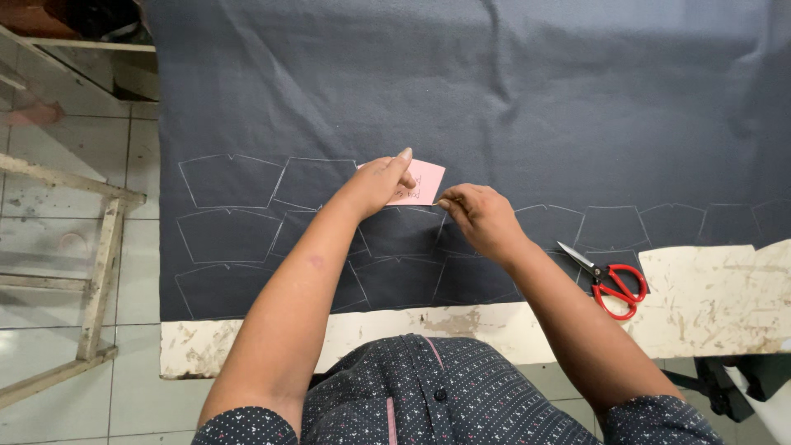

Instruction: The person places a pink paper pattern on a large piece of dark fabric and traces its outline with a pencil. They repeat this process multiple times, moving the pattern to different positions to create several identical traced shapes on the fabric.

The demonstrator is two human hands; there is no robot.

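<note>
Seen from the head camera, a large sheet of dark grey cloth (494,99) covers most of a worn white table (709,288), whose bare, scuffed edge shows along the near side and at the right. Rows of chalk outlines (231,181), all the same five-sided shape, are drawn across the near part of the cloth.

The left hand (377,183) presses a small pink card (420,183) flat onto the cloth near the middle of the table, at the upper row of outlines. Its fingers are close together on the card's left part, with the thumb stretched up above the card's top edge. The card has some handwriting on it and lies slightly tilted.

The right hand (482,216) sits just right of the card, its fingertips pinched together at the card's lower right corner. Something thin seems to be held in that pinch, perhaps a piece of chalk, but it is too small to tell for sure.

A pair of scissors (608,280) with red handles lies near the right forearm, blades shut and pointing up and to the left, partly on the cloth's edge and partly on the bare table.

To the left, beyond the table, a wooden frame (99,247) stands on a pale tiled floor (49,156).
</note>
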